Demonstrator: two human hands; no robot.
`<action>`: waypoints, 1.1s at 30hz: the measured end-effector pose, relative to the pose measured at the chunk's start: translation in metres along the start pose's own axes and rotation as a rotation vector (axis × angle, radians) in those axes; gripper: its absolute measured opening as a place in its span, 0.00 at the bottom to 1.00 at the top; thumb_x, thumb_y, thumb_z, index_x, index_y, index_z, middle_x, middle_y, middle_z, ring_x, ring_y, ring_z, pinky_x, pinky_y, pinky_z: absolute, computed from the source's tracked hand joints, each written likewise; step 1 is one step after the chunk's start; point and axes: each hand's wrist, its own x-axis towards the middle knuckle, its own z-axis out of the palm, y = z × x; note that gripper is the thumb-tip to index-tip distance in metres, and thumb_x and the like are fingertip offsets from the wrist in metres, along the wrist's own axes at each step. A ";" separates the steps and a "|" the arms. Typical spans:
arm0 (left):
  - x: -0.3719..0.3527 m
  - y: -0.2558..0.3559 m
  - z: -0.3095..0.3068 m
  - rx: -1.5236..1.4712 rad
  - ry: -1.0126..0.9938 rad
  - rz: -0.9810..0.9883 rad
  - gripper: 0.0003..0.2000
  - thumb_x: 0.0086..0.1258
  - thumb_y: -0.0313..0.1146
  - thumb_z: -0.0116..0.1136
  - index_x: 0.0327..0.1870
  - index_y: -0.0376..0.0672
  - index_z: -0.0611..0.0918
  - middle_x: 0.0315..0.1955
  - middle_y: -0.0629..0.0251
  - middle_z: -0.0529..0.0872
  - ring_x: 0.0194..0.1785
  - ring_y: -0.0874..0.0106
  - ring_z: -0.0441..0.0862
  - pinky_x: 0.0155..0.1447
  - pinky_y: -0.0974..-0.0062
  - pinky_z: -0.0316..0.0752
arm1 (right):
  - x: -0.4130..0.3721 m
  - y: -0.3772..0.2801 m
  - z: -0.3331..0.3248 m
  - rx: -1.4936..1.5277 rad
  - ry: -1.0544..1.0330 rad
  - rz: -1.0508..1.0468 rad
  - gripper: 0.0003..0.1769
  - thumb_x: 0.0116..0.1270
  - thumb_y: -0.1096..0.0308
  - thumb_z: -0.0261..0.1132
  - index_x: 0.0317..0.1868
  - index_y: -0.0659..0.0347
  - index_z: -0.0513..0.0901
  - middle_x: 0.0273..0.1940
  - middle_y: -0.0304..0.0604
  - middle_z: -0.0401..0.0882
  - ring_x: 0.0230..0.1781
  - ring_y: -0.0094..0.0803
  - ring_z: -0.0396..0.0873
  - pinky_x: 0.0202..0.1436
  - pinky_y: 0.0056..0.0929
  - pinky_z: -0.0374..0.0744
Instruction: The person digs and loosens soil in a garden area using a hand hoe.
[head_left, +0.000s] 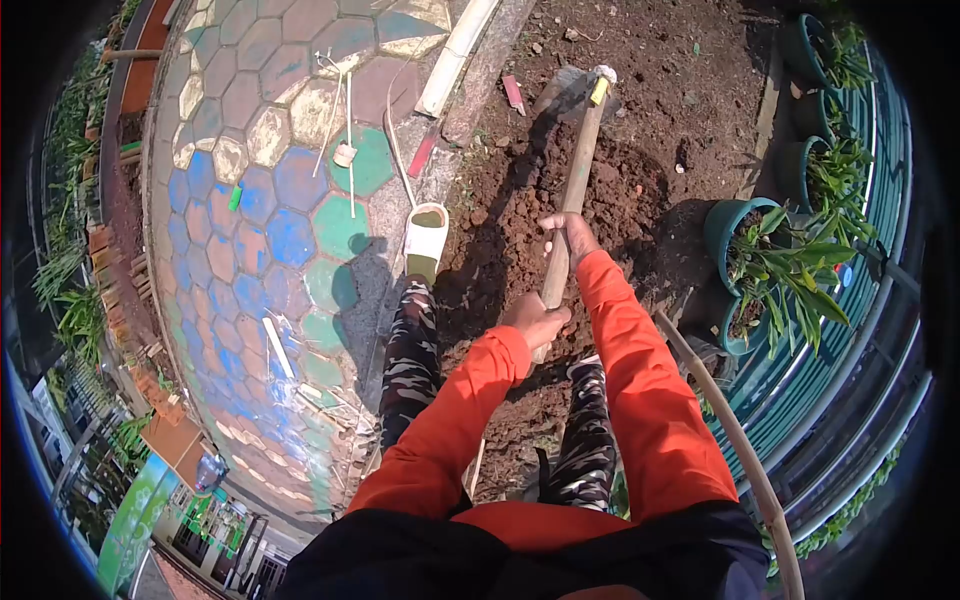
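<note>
A hoe [582,160] with a long wooden handle slants away from me over dug brown soil [625,195]. Its grey blade, partly hidden, lies at the far end against the ground, beside a yellow piece near the handle's tip. My left hand [537,320] is wrapped round the handle close to its near end. Farther up, my right hand [572,238] grips the same handle with fingers closed. Loose clods lie beneath the handle, between my legs and the blade.
Potted plants [740,230] in green pots line the right side by a green fence. Painted hexagonal paving [270,200] spreads left. My shoe [427,235] rests at the soil's edge, near a pale bar [455,55]. A long stick [735,430] stands close on my right.
</note>
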 end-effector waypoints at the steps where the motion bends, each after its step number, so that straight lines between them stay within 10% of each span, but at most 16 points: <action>1: -0.027 0.042 -0.007 -0.113 -0.052 0.000 0.10 0.56 0.33 0.60 0.30 0.35 0.77 0.17 0.62 0.77 0.19 0.72 0.78 0.22 0.70 0.74 | 0.006 -0.025 -0.002 -0.053 0.043 -0.053 0.09 0.54 0.64 0.62 0.31 0.59 0.77 0.22 0.40 0.69 0.15 0.34 0.70 0.24 0.39 0.77; 6: -0.009 0.076 0.002 0.007 -0.006 0.294 0.14 0.53 0.27 0.56 0.40 0.31 0.75 0.21 0.62 0.79 0.25 0.66 0.78 0.34 0.65 0.74 | 0.019 -0.116 -0.013 -0.069 -0.009 -0.121 0.05 0.57 0.68 0.62 0.32 0.58 0.77 0.19 0.38 0.73 0.16 0.31 0.72 0.22 0.28 0.76; 9: 0.010 0.006 0.015 0.016 0.384 0.332 0.16 0.51 0.33 0.59 0.39 0.31 0.80 0.25 0.48 0.82 0.33 0.53 0.83 0.40 0.62 0.75 | 0.061 -0.062 -0.013 0.057 -0.014 -0.145 0.06 0.56 0.70 0.61 0.33 0.64 0.78 0.20 0.39 0.71 0.17 0.31 0.73 0.22 0.33 0.77; 15: -0.054 -0.119 0.016 -0.023 0.159 -0.079 0.16 0.54 0.31 0.60 0.45 0.37 0.80 0.29 0.52 0.85 0.34 0.55 0.84 0.41 0.62 0.76 | 0.007 0.084 0.005 0.145 0.137 -0.100 0.07 0.54 0.71 0.65 0.30 0.62 0.74 0.19 0.38 0.68 0.12 0.30 0.69 0.15 0.34 0.75; 24: -0.109 -0.201 0.069 0.322 0.204 -0.113 0.25 0.56 0.41 0.62 0.54 0.40 0.78 0.37 0.46 0.86 0.43 0.50 0.84 0.49 0.57 0.79 | -0.070 0.187 -0.035 0.315 0.026 0.062 0.09 0.50 0.75 0.69 0.26 0.62 0.74 0.19 0.39 0.71 0.14 0.30 0.71 0.19 0.31 0.75; 28: -0.055 -0.178 0.074 0.336 0.304 0.194 0.23 0.54 0.43 0.65 0.51 0.45 0.79 0.33 0.49 0.86 0.38 0.51 0.85 0.44 0.57 0.80 | -0.113 0.095 -0.039 0.325 -0.012 -0.245 0.14 0.49 0.80 0.69 0.32 0.62 0.71 0.20 0.40 0.73 0.17 0.29 0.73 0.21 0.30 0.75; 33: 0.020 -0.004 0.048 0.238 0.424 0.556 0.17 0.53 0.38 0.65 0.44 0.46 0.80 0.32 0.49 0.86 0.39 0.49 0.83 0.44 0.56 0.78 | -0.126 -0.071 -0.035 0.297 -0.066 -0.837 0.17 0.54 0.74 0.69 0.40 0.64 0.70 0.26 0.40 0.72 0.21 0.28 0.73 0.26 0.28 0.75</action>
